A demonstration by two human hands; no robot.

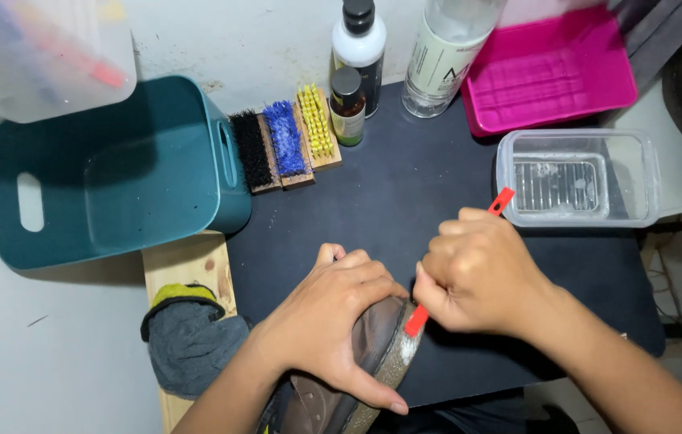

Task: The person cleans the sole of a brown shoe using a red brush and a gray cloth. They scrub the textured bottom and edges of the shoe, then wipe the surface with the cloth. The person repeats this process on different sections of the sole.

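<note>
1. A brown shoe lay tipped on its side at the near edge of the black mat, its speckled sole rim turned toward the right.
2. The left hand was spread over the shoe's upper, fingers curled around the toe and the thumb lying along the sole edge, pressing it down.
3. The right hand was closed in a fist around a thin red tool; its lower tip touched the sole rim and its upper end stuck out above the knuckles.
4. Just left of the shoe, a grey cloth with a yellow-green edge rested on a wooden plank.
5. Farther back stood a teal plastic bin, and beside it three brushes with black, blue and yellow bristles.
6. Behind them were a small brown bottle, a white bottle and a clear bottle.
7. To the right sat a pink tray and a clear lidded container.
</note>
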